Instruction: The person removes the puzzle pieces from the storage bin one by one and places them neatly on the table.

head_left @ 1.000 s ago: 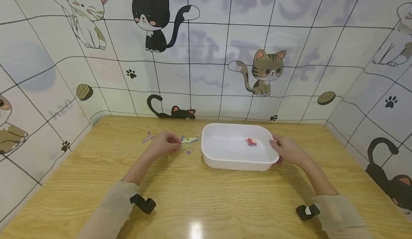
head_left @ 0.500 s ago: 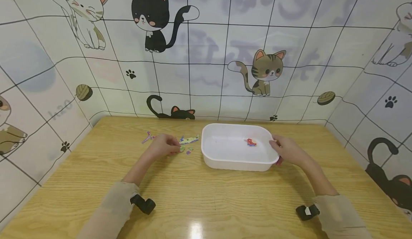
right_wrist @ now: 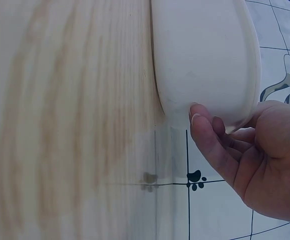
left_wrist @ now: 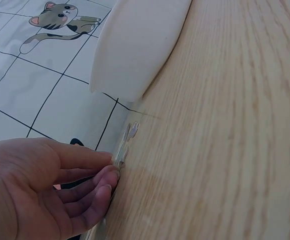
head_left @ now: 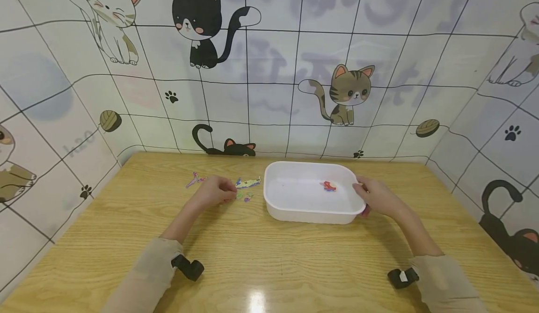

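Observation:
My left hand point(head_left: 214, 191) is low over the table, left of the white plastic tub point(head_left: 309, 216). Its thumb and fingertips pinch at the edge of a small flat green piece point(head_left: 240, 195), partly hidden by the fingers. Just behind lies a longer yellow-and-blue flat piece point(head_left: 248, 183), and a tiny purple piece point(head_left: 247, 198) is beside the green one. My right hand point(head_left: 376, 196) grips the tub's right end, thumb over the rim and fingers curled beneath in the right wrist view. Inside the tub lies a red flat piece point(head_left: 329, 186).
A purple-pink flat piece point(head_left: 194, 180) lies left of my left hand, partly behind it. The wooden table point(head_left: 269, 261) ends at a wall point(head_left: 273, 102) printed with cats, which also stands on both sides.
My left hand has shifted slightly toward me, from the yellow-and-blue piece to the green one. The right hand and the tub have stayed in place.

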`<state>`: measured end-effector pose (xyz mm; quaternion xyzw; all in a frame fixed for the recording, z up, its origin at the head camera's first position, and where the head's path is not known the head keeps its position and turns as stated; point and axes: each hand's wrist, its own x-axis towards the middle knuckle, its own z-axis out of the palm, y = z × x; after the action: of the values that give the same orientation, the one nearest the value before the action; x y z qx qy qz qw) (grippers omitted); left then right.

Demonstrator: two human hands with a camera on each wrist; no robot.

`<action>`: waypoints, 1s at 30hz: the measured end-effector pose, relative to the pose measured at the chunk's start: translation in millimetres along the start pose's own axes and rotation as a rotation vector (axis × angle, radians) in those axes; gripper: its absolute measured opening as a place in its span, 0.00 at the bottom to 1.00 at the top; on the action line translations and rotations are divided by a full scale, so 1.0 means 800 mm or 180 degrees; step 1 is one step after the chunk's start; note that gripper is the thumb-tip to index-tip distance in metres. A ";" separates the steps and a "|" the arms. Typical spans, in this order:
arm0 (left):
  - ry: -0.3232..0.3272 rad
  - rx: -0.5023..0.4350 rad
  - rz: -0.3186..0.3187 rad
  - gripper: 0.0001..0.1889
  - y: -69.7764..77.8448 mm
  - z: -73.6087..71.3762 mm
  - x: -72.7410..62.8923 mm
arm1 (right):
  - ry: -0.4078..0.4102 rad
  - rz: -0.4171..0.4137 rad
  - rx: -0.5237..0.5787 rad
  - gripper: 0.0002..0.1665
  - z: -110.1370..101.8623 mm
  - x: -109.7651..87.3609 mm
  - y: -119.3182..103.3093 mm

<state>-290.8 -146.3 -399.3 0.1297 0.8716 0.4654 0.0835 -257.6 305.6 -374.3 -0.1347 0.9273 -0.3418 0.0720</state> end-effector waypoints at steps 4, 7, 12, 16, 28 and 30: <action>-0.0009 0.0018 -0.0062 0.07 0.002 -0.001 -0.001 | -0.0002 0.0006 -0.0028 0.25 0.000 0.000 -0.002; 0.0004 0.0016 -0.0078 0.10 0.004 -0.002 -0.002 | 0.0003 0.0015 -0.0045 0.26 0.000 0.000 -0.003; 0.0103 0.0059 0.0050 0.12 0.013 -0.002 -0.003 | 0.0010 0.0024 -0.0015 0.26 0.001 0.000 -0.004; 0.0204 0.0017 0.0215 0.11 0.026 0.002 -0.002 | 0.0015 0.0016 0.0003 0.25 0.001 -0.001 -0.005; 0.0219 -0.0379 0.0622 0.12 0.072 0.029 0.004 | 0.0007 0.0026 -0.0006 0.26 0.002 -0.003 -0.007; 0.0187 -0.0442 0.0654 0.12 0.079 0.035 0.006 | 0.0006 0.0028 -0.0022 0.27 0.002 -0.003 -0.007</action>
<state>-278.3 -89.0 -362.0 0.1986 0.8214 0.5343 0.0187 -254.0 301.1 -371.8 -0.1305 0.9291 -0.3383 0.0721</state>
